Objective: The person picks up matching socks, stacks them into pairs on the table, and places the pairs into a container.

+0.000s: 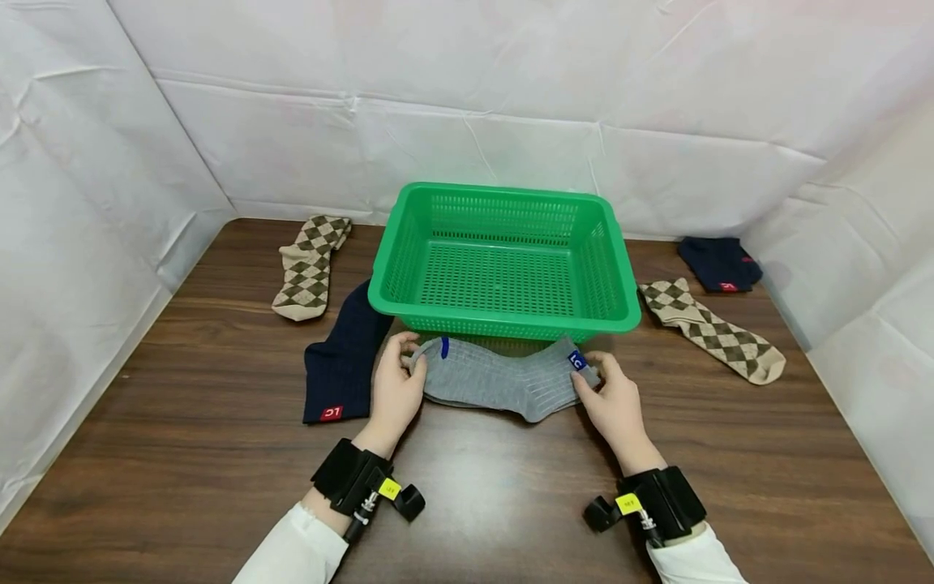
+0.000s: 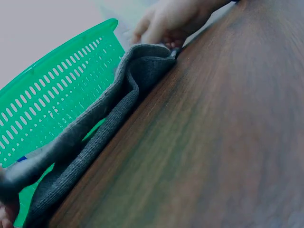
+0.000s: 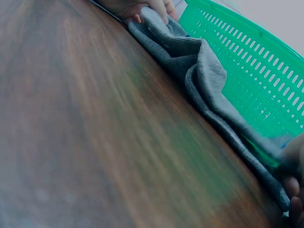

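Observation:
Two grey socks (image 1: 489,377) lie one over the other in front of the green basket (image 1: 503,321), with blue tags at both ends. My left hand (image 1: 394,391) pinches the left end between thumb and fingers. At the opposite end, my right hand (image 1: 614,404) pinches the cuff near the blue LC tag. Both wrist views show the upper grey sock (image 2: 102,97) raised a little from the lower layer (image 3: 237,147), with a gap between them. Left of my left hand is a navy sock (image 1: 343,357) with a red LC tag, partly beside the basket.
A beige-and-brown argyle sock (image 1: 310,272) lies at the back left, and another argyle sock (image 1: 718,332) at the right. Behind that one sits a folded navy sock (image 1: 718,264). White sheeting (image 1: 474,81) encloses the brown wooden table (image 1: 503,503) at the back and sides.

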